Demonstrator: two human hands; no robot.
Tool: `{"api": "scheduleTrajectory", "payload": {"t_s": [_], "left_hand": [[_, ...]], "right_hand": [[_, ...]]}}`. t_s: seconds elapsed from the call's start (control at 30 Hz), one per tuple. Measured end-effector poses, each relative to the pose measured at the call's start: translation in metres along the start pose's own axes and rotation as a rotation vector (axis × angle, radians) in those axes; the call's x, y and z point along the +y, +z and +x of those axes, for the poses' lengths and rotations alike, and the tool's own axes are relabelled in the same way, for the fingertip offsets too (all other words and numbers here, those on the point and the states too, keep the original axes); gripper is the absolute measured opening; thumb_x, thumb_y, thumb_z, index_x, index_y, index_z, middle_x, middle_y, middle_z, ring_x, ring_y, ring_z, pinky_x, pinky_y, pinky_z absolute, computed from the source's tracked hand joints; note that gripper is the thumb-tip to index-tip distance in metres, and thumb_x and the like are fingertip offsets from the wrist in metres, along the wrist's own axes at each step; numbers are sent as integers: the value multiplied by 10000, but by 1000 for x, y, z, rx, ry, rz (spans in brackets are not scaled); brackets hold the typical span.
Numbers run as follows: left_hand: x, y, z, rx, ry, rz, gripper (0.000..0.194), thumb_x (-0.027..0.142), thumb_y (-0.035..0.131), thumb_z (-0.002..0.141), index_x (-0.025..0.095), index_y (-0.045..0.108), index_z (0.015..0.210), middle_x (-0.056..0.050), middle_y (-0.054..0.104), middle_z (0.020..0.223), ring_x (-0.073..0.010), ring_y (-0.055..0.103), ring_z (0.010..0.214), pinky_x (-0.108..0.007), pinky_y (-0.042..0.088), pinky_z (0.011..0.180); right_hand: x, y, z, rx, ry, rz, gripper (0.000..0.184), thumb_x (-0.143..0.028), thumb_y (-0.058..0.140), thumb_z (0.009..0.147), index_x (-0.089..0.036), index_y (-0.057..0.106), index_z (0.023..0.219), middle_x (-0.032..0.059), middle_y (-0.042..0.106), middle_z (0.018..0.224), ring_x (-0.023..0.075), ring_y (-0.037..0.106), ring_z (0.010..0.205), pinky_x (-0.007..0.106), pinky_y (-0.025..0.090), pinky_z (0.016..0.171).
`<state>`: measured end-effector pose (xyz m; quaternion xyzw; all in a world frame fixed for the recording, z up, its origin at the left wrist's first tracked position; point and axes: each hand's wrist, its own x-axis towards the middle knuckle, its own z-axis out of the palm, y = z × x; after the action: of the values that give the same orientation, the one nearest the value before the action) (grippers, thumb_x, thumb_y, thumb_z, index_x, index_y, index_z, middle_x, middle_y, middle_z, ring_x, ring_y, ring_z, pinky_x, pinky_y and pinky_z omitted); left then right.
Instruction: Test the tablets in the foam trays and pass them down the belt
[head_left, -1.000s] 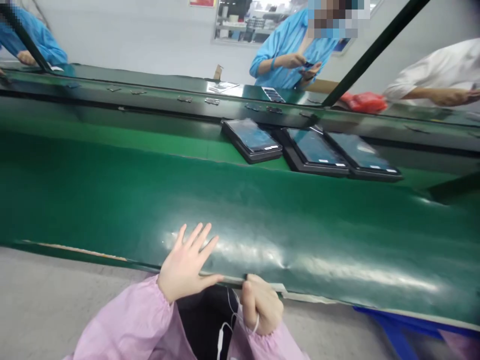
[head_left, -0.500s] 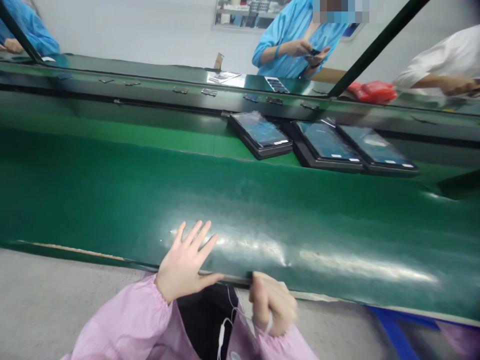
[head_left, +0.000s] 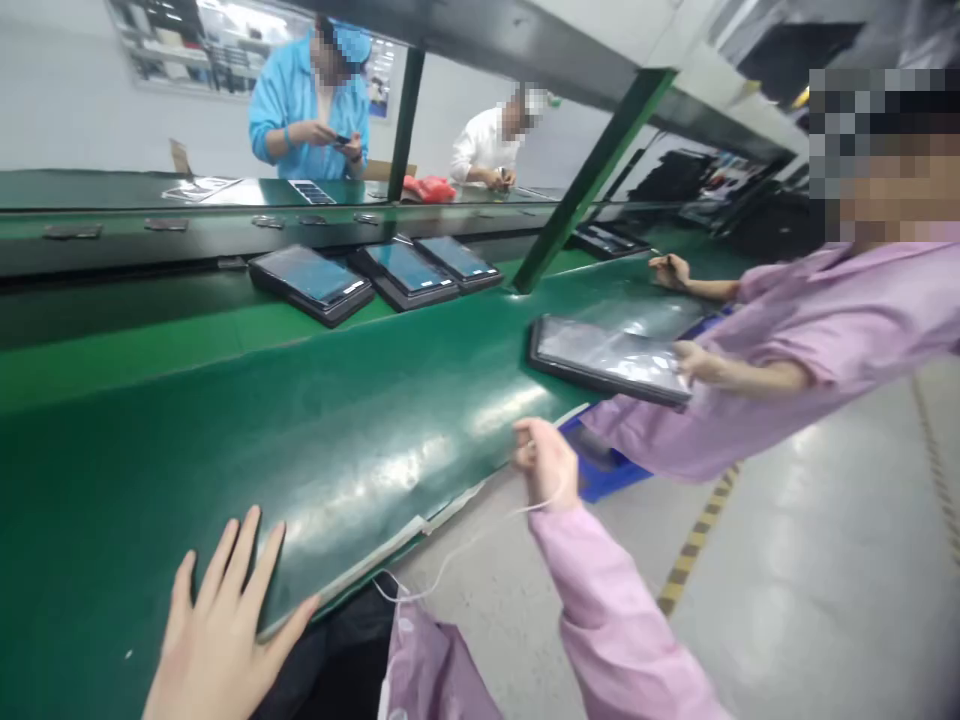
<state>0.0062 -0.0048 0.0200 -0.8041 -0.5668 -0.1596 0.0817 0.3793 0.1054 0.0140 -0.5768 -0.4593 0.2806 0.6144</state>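
Note:
My left hand [head_left: 225,625] lies with its fingers spread over the green bench top [head_left: 225,440], holding nothing. Beyond the bench's front edge, to the right, my right hand [head_left: 549,468] is raised with its fingers curled in. What is inside those fingers, if anything, I cannot make out. A thin white cord [head_left: 457,555] runs from my clothing up to the right wrist. Just past that hand, a co-worker's hand [head_left: 701,362] grips a black tray [head_left: 600,380] with a shiny, film-covered panel on it.
Three black trays with film-covered screens, one at the left [head_left: 315,280], sit at the back of the bench. A slanted green post [head_left: 592,185] rises beside them. Small flat parts [head_left: 166,225] lie along the strip behind. A blue stool-like frame [head_left: 607,475] stands below the edge.
The view has swung right, bringing in the co-worker with the black tray. My right hand has moved out rightward, away from my left, which stays spread on the bench.

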Motion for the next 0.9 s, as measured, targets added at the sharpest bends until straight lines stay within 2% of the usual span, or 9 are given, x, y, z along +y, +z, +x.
{"api": "scheduleTrajectory", "payload": {"t_s": [0.1, 0.2, 0.3, 0.4, 0.47, 0.6, 0.7, 0.8, 0.9], "left_hand": [[0, 1, -1, 10, 4, -12, 747, 525, 378, 953, 263, 114, 1601, -184, 322, 1588, -460, 382, 1397, -705, 254, 1083], [-6, 5, -7, 4, -13, -16, 752, 503, 435, 928, 318, 139, 1594, -134, 310, 1604, -428, 363, 1419, -691, 246, 1105], [-20, 7, -13, -28, -69, -59, 669, 499, 481, 918, 400, 274, 1546, -72, 388, 1574, -394, 420, 1393, -676, 301, 1094], [-34, 4, 1, -55, -171, -210, 479, 507, 493, 933, 422, 494, 1404, -15, 563, 1440, -333, 544, 1296, -570, 447, 1044], [-34, 1, 30, -107, -226, -376, 399, 529, 495, 938, 388, 603, 1295, 5, 652, 1321, -283, 612, 1216, -473, 506, 1022], [-11, 11, 121, -236, -221, -755, 402, 542, 535, 914, 263, 693, 1158, -47, 684, 1253, -258, 632, 1171, -436, 467, 1079], [12, 38, 196, -224, -256, -1019, 435, 525, 607, 865, 198, 684, 1143, -98, 690, 1223, -267, 654, 1109, -457, 466, 1071], [34, 72, 264, -202, -302, -1100, 452, 468, 588, 917, 174, 619, 1260, -131, 614, 1361, -254, 584, 1254, -413, 431, 1107], [50, 98, 314, -171, -358, -1152, 451, 448, 549, 975, 155, 568, 1317, -149, 543, 1429, -275, 540, 1297, -512, 414, 1102]], "right_hand": [[27, -56, 35, 214, 248, -2, 773, -931, 401, 731, -192, 523, 925, 7, 586, 708, 39, 200, 361, 221, 233, 371], [49, -83, 55, 289, 390, -83, 849, -926, 217, 785, -176, 505, 1059, 120, 668, 896, 47, 194, 380, 247, 296, 404], [58, -91, 82, 356, 409, -265, 833, -821, 231, 878, -131, 529, 1238, 199, 636, 1152, 107, 420, 494, 300, 425, 523], [60, -93, 122, 345, 385, -474, 676, -650, 374, 941, -113, 601, 1282, 207, 548, 1349, 260, 599, 998, 371, 478, 873], [59, -94, 150, 269, 408, -574, 584, -541, 364, 975, -110, 671, 1223, 201, 581, 1321, 318, 521, 1221, 414, 383, 1047], [61, -88, 186, 100, 481, -708, 598, -510, 352, 987, -68, 747, 1059, 259, 655, 1146, 379, 550, 1216, 482, 359, 1065], [63, -78, 193, 7, 453, -771, 658, -549, 318, 995, -58, 756, 1014, 272, 666, 1103, 375, 575, 1187, 475, 380, 1039], [62, -66, 189, -86, 395, -808, 665, -517, 256, 1019, -68, 740, 1097, 246, 662, 1162, 354, 566, 1209, 446, 378, 1044], [59, -51, 181, -172, 361, -839, 669, -504, 236, 1027, -71, 739, 1114, 231, 671, 1159, 346, 576, 1204, 422, 383, 1042]]}}
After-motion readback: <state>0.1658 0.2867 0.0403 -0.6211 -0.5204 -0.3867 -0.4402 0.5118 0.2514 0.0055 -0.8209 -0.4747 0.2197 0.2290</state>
